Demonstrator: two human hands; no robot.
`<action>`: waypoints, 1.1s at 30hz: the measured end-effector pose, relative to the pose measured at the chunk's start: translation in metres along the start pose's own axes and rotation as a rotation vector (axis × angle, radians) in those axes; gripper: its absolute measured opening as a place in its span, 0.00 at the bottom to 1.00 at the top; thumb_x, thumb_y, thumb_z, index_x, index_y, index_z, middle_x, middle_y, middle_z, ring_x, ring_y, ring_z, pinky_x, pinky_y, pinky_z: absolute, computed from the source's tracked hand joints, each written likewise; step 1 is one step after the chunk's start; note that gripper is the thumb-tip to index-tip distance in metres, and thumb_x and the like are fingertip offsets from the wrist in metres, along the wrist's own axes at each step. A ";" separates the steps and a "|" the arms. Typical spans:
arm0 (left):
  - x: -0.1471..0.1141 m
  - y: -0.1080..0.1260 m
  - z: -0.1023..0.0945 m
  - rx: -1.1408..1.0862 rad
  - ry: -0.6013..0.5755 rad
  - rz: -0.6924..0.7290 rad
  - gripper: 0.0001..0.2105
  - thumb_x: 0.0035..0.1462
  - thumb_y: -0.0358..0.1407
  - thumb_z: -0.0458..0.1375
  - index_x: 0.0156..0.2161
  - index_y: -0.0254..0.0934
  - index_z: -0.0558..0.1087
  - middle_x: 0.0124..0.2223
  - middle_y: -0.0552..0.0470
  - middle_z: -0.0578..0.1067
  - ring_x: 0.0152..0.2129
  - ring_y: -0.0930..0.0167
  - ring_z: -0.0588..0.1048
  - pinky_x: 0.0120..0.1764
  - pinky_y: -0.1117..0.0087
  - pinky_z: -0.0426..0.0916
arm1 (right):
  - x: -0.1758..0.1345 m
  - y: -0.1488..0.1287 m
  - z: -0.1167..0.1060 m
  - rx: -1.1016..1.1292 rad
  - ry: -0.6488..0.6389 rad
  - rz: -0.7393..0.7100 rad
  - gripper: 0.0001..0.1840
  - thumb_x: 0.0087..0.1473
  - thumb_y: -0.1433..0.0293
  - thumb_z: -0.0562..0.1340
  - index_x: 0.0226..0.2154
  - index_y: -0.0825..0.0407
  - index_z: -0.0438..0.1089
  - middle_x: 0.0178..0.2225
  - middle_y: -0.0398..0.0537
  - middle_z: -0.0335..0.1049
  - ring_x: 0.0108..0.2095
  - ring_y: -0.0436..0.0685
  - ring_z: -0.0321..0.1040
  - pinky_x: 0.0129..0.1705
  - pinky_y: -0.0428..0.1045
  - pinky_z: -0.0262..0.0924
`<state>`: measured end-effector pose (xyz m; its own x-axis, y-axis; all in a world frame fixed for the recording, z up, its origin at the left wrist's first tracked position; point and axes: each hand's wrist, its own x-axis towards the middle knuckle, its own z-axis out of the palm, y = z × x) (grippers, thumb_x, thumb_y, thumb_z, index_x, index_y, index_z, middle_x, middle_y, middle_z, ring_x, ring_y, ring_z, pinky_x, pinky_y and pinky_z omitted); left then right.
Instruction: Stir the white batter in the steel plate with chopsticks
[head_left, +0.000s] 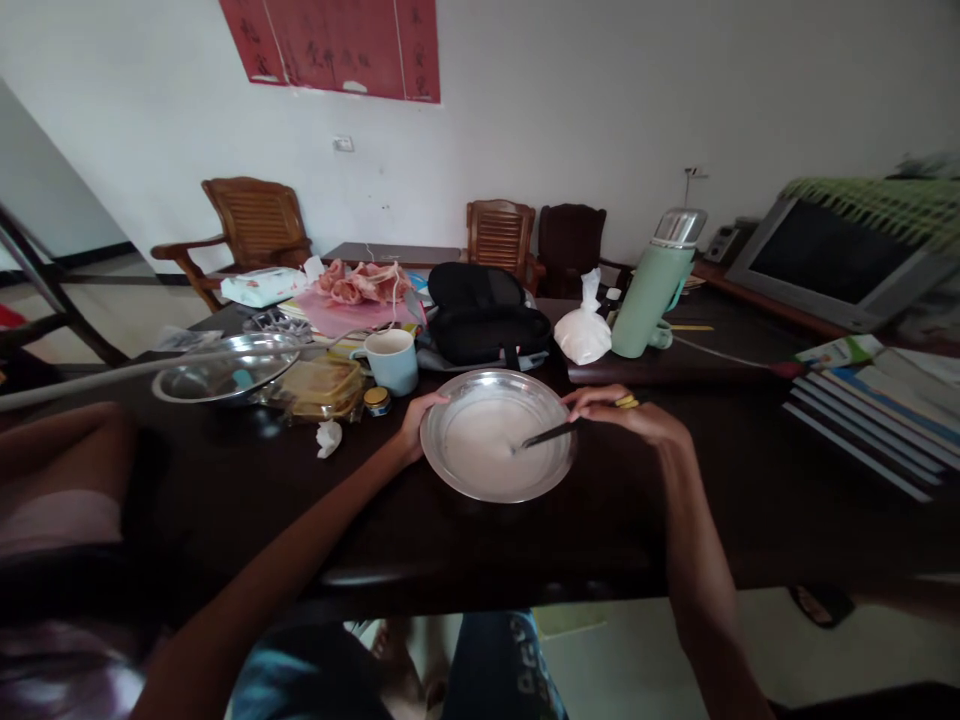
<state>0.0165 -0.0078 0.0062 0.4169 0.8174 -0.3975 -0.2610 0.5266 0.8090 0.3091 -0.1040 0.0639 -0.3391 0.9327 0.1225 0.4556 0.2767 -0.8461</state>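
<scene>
Just left of the right hand (616, 405), which pinches a dark-handled utensil (551, 434), sits a round, shiny metal bowl (555, 470) of whitish liquid (476, 437). The utensil's tip is blurred, its shape unclear. Opposite, the left hand (420, 418) grasps the bowl's rim, most of its fingers hidden. Beyond the right grip stand a green flask (646, 300) and a plump, twisted plastic bag (583, 332).

Frame centre: shallow round metal bowl (510, 491) stood on broad wooden table (600, 520), long thin utensil (551, 434) in it | left: cylindrical ceramic mug (395, 365) sat between bowl and wide round metal basin (206, 382) | behind bowl: bulky fabric bag (487, 325) lay | upper right: tall cylindrical flask (646, 300) stood right of knotted plastic bag (583, 335) | far right: rectangular paper books (870, 435) lay before boxy television (832, 260)
</scene>
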 end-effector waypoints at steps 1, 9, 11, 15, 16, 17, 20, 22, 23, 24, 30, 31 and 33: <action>0.000 0.000 0.000 -0.001 0.001 0.000 0.11 0.47 0.33 0.54 0.32 0.30 0.76 0.22 0.47 0.77 0.20 0.65 0.73 0.29 0.65 0.68 | 0.001 -0.001 0.002 0.008 -0.073 -0.026 0.15 0.52 0.58 0.61 0.32 0.52 0.76 0.43 0.51 0.74 0.51 0.63 0.67 0.54 0.58 0.59; 0.000 0.000 -0.001 0.006 0.009 -0.002 0.11 0.49 0.33 0.52 0.32 0.32 0.77 0.23 0.47 0.77 0.20 0.65 0.73 0.29 0.66 0.68 | -0.001 0.003 -0.003 -0.077 0.093 0.016 0.13 0.53 0.59 0.60 0.34 0.50 0.75 0.43 0.49 0.75 0.47 0.62 0.69 0.53 0.59 0.59; 0.001 0.000 -0.001 0.006 0.014 0.001 0.11 0.48 0.32 0.53 0.32 0.31 0.77 0.22 0.47 0.77 0.20 0.65 0.73 0.28 0.66 0.67 | -0.001 0.001 -0.001 -0.039 -0.057 -0.018 0.14 0.54 0.60 0.59 0.34 0.51 0.76 0.43 0.50 0.75 0.48 0.61 0.69 0.53 0.57 0.60; 0.000 0.000 -0.001 0.006 0.044 0.022 0.09 0.46 0.32 0.55 0.30 0.32 0.76 0.20 0.49 0.76 0.18 0.67 0.72 0.26 0.68 0.66 | 0.005 -0.003 0.009 -0.065 -0.066 -0.101 0.15 0.56 0.59 0.58 0.37 0.50 0.75 0.43 0.49 0.75 0.54 0.61 0.64 0.55 0.57 0.58; -0.001 0.001 0.000 0.007 0.046 0.020 0.09 0.46 0.33 0.55 0.30 0.32 0.76 0.20 0.50 0.76 0.18 0.67 0.72 0.26 0.68 0.66 | 0.004 -0.002 0.007 -0.095 -0.001 -0.091 0.15 0.56 0.59 0.57 0.37 0.49 0.75 0.43 0.49 0.75 0.53 0.62 0.65 0.55 0.58 0.57; -0.001 0.001 0.000 0.007 0.046 0.013 0.09 0.47 0.33 0.54 0.29 0.32 0.76 0.20 0.50 0.76 0.18 0.67 0.72 0.26 0.68 0.67 | 0.002 -0.001 0.004 -0.121 0.054 -0.071 0.15 0.55 0.59 0.58 0.37 0.49 0.75 0.44 0.49 0.75 0.52 0.62 0.66 0.55 0.58 0.57; -0.003 0.002 0.002 0.008 0.053 -0.002 0.09 0.48 0.33 0.54 0.29 0.32 0.76 0.20 0.49 0.76 0.18 0.67 0.72 0.26 0.68 0.67 | -0.005 -0.001 -0.004 -0.141 0.041 -0.044 0.14 0.54 0.59 0.59 0.34 0.49 0.76 0.43 0.49 0.75 0.48 0.62 0.69 0.56 0.59 0.56; -0.002 0.002 0.002 0.017 0.057 -0.001 0.10 0.49 0.33 0.53 0.28 0.31 0.76 0.19 0.49 0.75 0.18 0.67 0.72 0.26 0.68 0.67 | -0.004 -0.003 -0.002 -0.117 -0.073 -0.082 0.14 0.55 0.59 0.58 0.34 0.50 0.76 0.43 0.48 0.76 0.49 0.61 0.69 0.58 0.59 0.55; -0.002 0.002 0.001 0.020 0.055 0.002 0.10 0.49 0.33 0.53 0.28 0.30 0.76 0.19 0.49 0.75 0.18 0.67 0.72 0.26 0.68 0.67 | -0.002 -0.004 0.000 -0.104 -0.110 -0.105 0.14 0.56 0.60 0.58 0.35 0.50 0.76 0.43 0.48 0.76 0.51 0.61 0.67 0.58 0.58 0.55; -0.001 0.002 0.001 0.022 0.054 0.005 0.10 0.49 0.33 0.53 0.29 0.30 0.76 0.19 0.49 0.75 0.18 0.67 0.72 0.26 0.68 0.67 | 0.000 -0.004 0.003 -0.100 -0.116 -0.118 0.14 0.56 0.60 0.57 0.36 0.49 0.75 0.43 0.47 0.76 0.53 0.61 0.66 0.58 0.57 0.56; 0.000 0.001 0.000 0.000 0.053 0.006 0.10 0.47 0.33 0.54 0.31 0.31 0.76 0.21 0.48 0.76 0.19 0.66 0.73 0.27 0.67 0.67 | -0.006 0.002 -0.007 -0.159 0.084 -0.041 0.13 0.54 0.59 0.59 0.34 0.49 0.76 0.46 0.48 0.74 0.49 0.62 0.68 0.55 0.59 0.59; -0.001 0.001 0.000 0.001 0.051 0.003 0.10 0.47 0.33 0.54 0.31 0.31 0.77 0.20 0.48 0.76 0.18 0.66 0.72 0.27 0.67 0.67 | -0.007 0.002 -0.008 -0.147 0.039 -0.050 0.13 0.55 0.60 0.59 0.33 0.49 0.76 0.45 0.48 0.75 0.49 0.62 0.69 0.55 0.58 0.59; -0.001 0.001 0.001 0.003 0.053 -0.002 0.10 0.48 0.32 0.53 0.30 0.30 0.77 0.19 0.48 0.75 0.18 0.66 0.72 0.26 0.67 0.67 | -0.005 0.000 -0.003 -0.115 -0.068 -0.091 0.13 0.55 0.60 0.58 0.34 0.49 0.76 0.44 0.47 0.75 0.50 0.61 0.68 0.55 0.57 0.59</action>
<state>0.0165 -0.0085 0.0083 0.3707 0.8275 -0.4217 -0.2574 0.5278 0.8094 0.3133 -0.1079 0.0654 -0.4364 0.8858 0.1576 0.5104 0.3880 -0.7674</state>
